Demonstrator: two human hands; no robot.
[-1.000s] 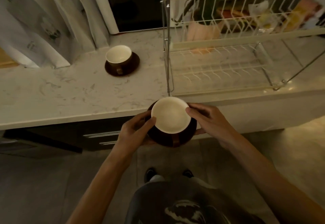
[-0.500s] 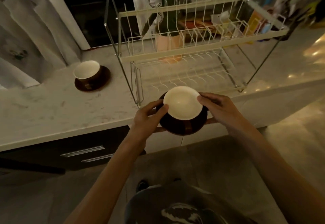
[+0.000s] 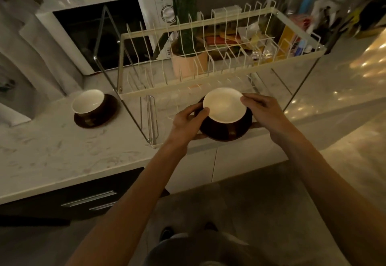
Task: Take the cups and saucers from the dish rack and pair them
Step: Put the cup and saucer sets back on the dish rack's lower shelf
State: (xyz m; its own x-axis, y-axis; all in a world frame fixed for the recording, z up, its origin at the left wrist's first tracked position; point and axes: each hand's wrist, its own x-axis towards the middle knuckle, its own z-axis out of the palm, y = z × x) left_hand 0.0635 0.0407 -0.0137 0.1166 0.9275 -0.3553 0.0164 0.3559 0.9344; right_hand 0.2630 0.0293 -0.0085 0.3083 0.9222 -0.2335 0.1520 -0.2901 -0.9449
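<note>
Over the counter edge now, both hands (image 3: 189, 120) grip cup (image 3: 224, 105) and saucer (image 3: 221, 131).

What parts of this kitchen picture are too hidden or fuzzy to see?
Head view only:
- Saucer under the held cup: mostly covered by the cup and both hands, left hand, right hand.
- Things behind the dish rack: blurred and crossed by its wires.
- Microwave inside: too dark.
- Curtain: cut off by the left edge.
</note>
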